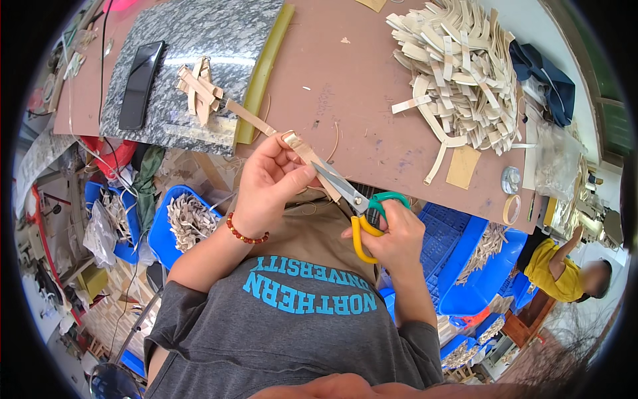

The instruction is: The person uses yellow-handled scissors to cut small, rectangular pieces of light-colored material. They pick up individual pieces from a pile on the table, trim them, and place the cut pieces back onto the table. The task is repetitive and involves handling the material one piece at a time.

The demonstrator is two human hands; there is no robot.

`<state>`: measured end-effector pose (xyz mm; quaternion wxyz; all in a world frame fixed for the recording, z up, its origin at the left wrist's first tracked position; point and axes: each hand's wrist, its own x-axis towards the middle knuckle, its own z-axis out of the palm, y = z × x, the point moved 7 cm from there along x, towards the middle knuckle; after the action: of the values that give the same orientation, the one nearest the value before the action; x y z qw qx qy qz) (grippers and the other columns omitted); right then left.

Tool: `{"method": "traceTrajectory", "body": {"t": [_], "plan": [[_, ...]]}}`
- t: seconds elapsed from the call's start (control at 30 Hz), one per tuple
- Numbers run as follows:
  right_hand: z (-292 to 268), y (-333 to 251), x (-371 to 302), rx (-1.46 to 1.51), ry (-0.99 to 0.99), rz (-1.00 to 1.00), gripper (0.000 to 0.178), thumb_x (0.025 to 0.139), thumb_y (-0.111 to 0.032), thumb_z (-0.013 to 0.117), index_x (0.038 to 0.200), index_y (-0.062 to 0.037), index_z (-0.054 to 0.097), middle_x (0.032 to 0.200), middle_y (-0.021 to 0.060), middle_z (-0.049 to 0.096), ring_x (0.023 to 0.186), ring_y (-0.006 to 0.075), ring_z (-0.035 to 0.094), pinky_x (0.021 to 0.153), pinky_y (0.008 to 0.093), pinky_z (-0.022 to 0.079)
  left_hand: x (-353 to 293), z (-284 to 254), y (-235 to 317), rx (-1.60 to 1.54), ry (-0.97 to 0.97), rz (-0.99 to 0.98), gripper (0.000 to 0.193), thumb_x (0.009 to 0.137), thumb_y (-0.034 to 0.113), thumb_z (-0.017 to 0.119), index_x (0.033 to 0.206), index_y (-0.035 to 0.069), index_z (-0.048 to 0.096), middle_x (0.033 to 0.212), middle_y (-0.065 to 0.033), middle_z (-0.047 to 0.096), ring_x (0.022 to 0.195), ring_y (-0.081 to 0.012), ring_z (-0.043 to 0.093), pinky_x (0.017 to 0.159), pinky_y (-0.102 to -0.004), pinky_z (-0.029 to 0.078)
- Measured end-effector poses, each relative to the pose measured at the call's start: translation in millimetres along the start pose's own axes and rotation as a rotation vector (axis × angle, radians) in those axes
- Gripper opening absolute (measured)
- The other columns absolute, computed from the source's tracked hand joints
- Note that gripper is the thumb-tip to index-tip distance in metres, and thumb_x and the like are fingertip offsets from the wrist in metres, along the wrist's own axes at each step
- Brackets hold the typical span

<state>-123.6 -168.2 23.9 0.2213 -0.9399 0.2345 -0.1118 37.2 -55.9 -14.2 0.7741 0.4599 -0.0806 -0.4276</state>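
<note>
My left hand pinches a beige strap between thumb and fingers, over the near edge of the table. From the fingers another strap piece runs up and left to a small bunch of straps on the marbled board. In my right hand is a pair of scissors with one green and one yellow handle, the fingers wrapped through the loops. The blades point up and left and lie against the held strap, close to my left thumb. Whether they are touching a thread there is too small to tell.
A large heap of beige straps covers the table's right side, with tape rolls near its corner. A black phone rests on the marbled board. Blue bins of straps stand below. A person in yellow sits at right.
</note>
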Motion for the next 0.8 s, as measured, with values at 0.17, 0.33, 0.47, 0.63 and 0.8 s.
{"method": "traceTrajectory", "body": {"t": [0.17,0.33,0.47,0.63,0.8], "plan": [[-1.7,0.6,0.7,-0.031,0.004,-0.010,0.055,0.055,-0.049,0.084,0.075,-0.0045,0.056,0.061,0.0068,0.053,0.054,0.0232,0.056,0.050,0.0332,0.047,3.6,-7.3,3.6,-0.011,-0.014,0.002,0.029,0.085,-0.005,0.059,0.110,0.001,0.048,0.092,-0.0074,0.061,0.083,-0.0131,0.063,0.074,-0.0261,0.055],[-1.9,1.3,0.5,-0.039,0.022,-0.009,0.054,0.056,-0.049,0.084,0.071,-0.0059,0.054,0.057,0.0048,0.050,0.050,0.0216,0.053,0.049,0.0324,0.045,3.2,-6.6,2.5,0.031,-0.023,0.004,0.029,0.085,-0.005,0.057,0.111,0.004,0.047,0.094,-0.0058,0.061,0.083,-0.0134,0.063,0.073,-0.0270,0.056],[3.3,5.9,0.1,0.017,-0.039,0.044,0.050,0.056,-0.044,0.085,0.072,-0.0065,0.056,0.053,0.0034,0.047,0.047,0.0211,0.051,0.049,0.0308,0.045,3.3,-10.0,0.4,-0.023,0.015,-0.013,0.030,0.084,-0.006,0.059,0.110,0.001,0.047,0.091,-0.0073,0.061,0.081,-0.0129,0.063,0.072,-0.0251,0.055],[22.2,20.3,-8.5,0.483,-0.342,0.308,0.038,0.059,-0.027,0.086,0.078,-0.0058,0.061,0.057,0.0040,0.054,0.051,0.0139,0.054,0.052,0.0273,0.044,3.7,-7.9,-1.0,-0.042,-0.006,-0.013,0.031,0.084,-0.006,0.061,0.110,0.003,0.048,0.091,-0.0059,0.061,0.083,-0.0112,0.062,0.075,-0.0238,0.053],[38.9,31.9,-23.6,0.787,-0.504,0.481,0.032,0.061,-0.016,0.085,0.080,-0.0047,0.062,0.060,0.0030,0.058,0.055,0.0070,0.053,0.055,0.0247,0.044,3.8,-8.7,-3.3,-0.009,-0.046,0.001,0.031,0.083,-0.005,0.063,0.109,0.004,0.048,0.094,-0.0034,0.060,0.088,-0.0088,0.059,0.080,-0.0225,0.050]]}}
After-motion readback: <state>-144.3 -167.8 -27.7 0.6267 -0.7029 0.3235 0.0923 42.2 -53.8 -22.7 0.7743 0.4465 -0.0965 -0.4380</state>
